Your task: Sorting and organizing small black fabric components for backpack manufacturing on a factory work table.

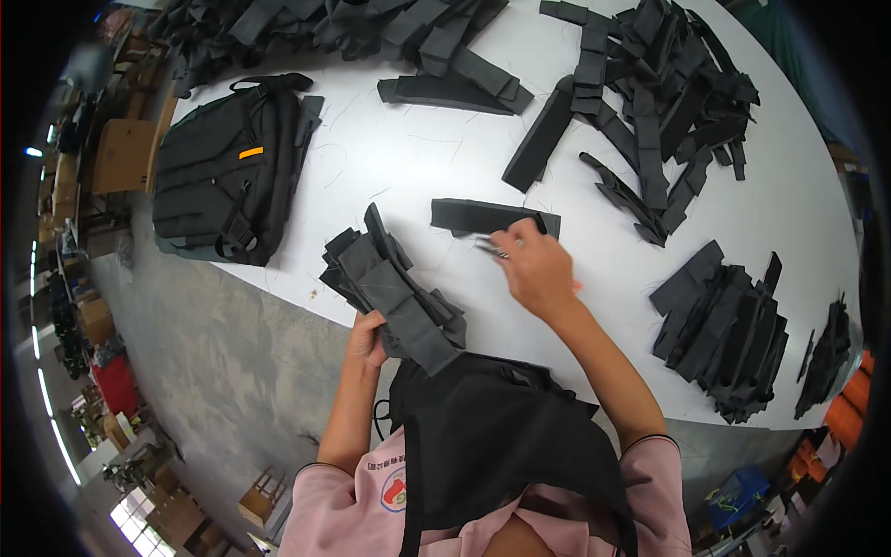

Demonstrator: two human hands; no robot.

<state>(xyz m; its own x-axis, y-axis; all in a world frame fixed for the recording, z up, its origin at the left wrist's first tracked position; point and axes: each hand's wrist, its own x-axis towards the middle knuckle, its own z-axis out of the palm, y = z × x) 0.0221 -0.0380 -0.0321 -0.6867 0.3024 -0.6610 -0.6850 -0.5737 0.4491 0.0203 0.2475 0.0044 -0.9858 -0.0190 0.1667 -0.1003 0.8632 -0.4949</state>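
Observation:
My left hand (368, 340) is closed round the lower side of a bundle of dark grey fabric strips (394, 292), held up at the table's near edge. Several folded pieces fan out from it at different angles. In my right hand (538, 269) is a pair of small metal thread snips (487, 245), partly hidden by the fingers and a little blurred. That hand is over the near side of a folded black fabric strip (478, 215) lying on the white table (371, 153). Whether the snips touch this strip, I cannot tell.
A black backpack (227, 176) with an orange tag lies at the table's left edge. Heaps of dark strips (306, 32) cover the far side, with another tangled pile (659, 102) at far right. A stacked row of strips (724, 334) sits near right. Loose threads are scattered about.

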